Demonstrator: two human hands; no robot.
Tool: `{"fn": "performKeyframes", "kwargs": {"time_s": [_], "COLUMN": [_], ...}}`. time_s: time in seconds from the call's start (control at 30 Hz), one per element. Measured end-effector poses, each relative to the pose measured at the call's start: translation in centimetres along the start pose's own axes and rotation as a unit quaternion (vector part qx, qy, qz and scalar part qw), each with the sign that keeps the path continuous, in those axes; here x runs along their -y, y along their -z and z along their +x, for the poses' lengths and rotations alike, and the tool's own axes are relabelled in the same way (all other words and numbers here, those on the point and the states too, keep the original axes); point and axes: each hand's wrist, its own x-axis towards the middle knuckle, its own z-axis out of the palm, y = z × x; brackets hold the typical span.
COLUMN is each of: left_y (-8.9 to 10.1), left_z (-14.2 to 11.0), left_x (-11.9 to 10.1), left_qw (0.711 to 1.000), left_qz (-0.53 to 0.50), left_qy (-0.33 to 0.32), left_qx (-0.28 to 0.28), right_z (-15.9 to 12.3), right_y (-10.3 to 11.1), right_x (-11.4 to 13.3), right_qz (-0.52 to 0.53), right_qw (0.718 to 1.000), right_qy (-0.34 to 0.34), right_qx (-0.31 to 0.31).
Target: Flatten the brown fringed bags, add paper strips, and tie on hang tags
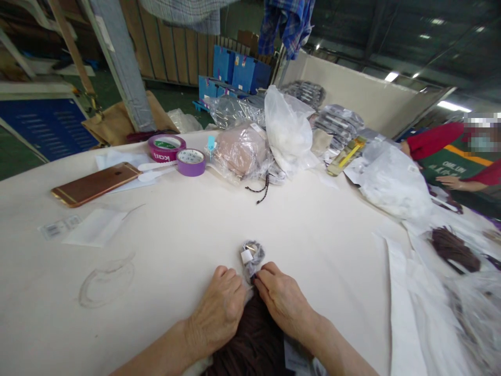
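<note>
My left hand [217,312] and my right hand [282,302] rest close together near the front edge of the white table [188,230]. Both have their fingers curled down onto a dark brown bundle of hair-like fibre [252,342] that lies between my wrists. Just beyond my fingertips sits a small crumpled clear plastic piece with a white tag [251,256]; my right fingertips touch its lower end. What my curled fingers pinch is hidden under them.
At the far left lie a gold phone [96,184], two purple tape rolls [191,162] and white paper slips [94,227]. Plastic bags [287,130] pile up at the back. Another person in red sleeves [438,138] works at the right, near a dark fibre bundle [454,249].
</note>
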Motion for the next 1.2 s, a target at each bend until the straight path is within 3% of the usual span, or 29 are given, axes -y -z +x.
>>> {"fn": "performKeyframes", "kwargs": {"time_s": [0.17,0.3,0.43,1.03,1.2], "left_y": [1.8,2.5,2.7,2.7,2.4], "left_z": [-1.3,-1.4,-0.9,-0.9,-1.3], "left_x": [0.7,0.8,0.9,1.4,1.8], "left_qw": [1.0,0.998,0.995,0.983,0.979], "left_qz": [-0.007,-0.026,-0.055,-0.112,-0.12], "left_qy": [0.024,0.054,0.082,0.136,0.158], "left_qx": [-0.002,0.0,-0.013,-0.044,-0.054], "right_z": [-0.3,-0.8,-0.9,0.2,0.5], "right_y": [0.1,0.2,-0.1,-0.7,-0.5], "right_x": [0.0,0.6,1.4,1.5,1.7], "right_qz": [0.029,0.021,-0.015,-0.024,0.04], "right_qw": [0.999,0.991,0.992,0.994,0.996], "right_qy": [-0.01,0.047,0.095,0.077,0.059], "right_qx": [-0.043,-0.121,-0.078,-0.068,-0.055]}}
